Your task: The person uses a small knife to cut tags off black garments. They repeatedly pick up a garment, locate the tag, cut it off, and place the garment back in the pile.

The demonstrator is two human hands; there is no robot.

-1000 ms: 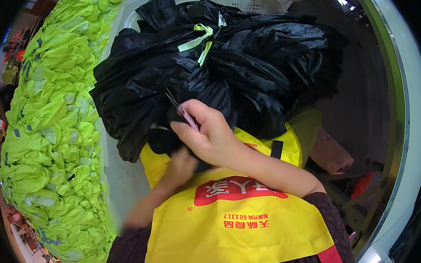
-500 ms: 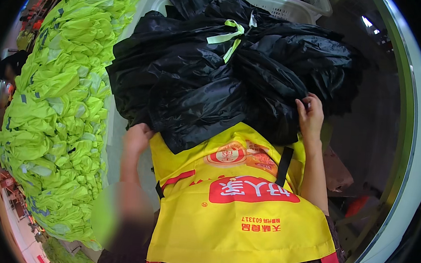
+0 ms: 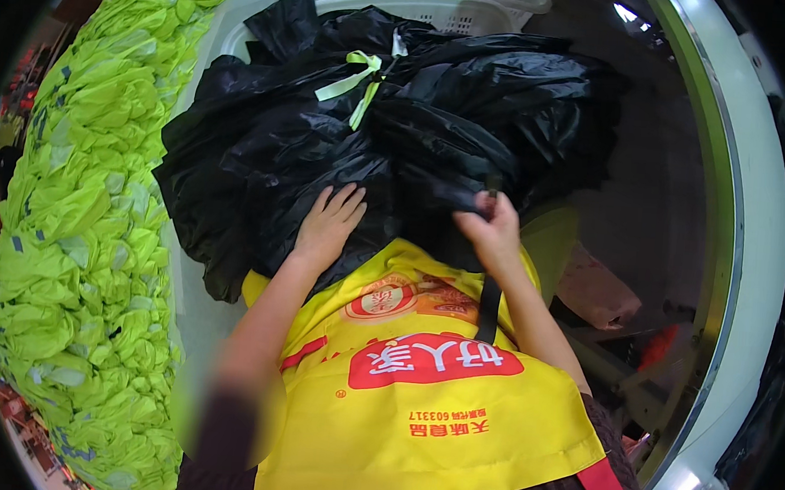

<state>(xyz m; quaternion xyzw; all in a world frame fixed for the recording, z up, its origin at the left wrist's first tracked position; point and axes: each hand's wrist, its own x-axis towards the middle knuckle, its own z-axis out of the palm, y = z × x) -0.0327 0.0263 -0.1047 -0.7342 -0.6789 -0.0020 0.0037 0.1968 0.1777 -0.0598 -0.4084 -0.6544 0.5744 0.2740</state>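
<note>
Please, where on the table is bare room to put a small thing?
A pale table strip shows between the green pile and the black bundle, wider near the left forearm. Crowded: the bundle spreads in front of the apron, around the left hand and right hand.

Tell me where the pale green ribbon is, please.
In the head view, the pale green ribbon is upper left of centre, on the black fabric, beyond the left hand.

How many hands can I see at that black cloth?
2: the left hand lies on the black cloth; the right hand is over its near part, farther right.
</note>
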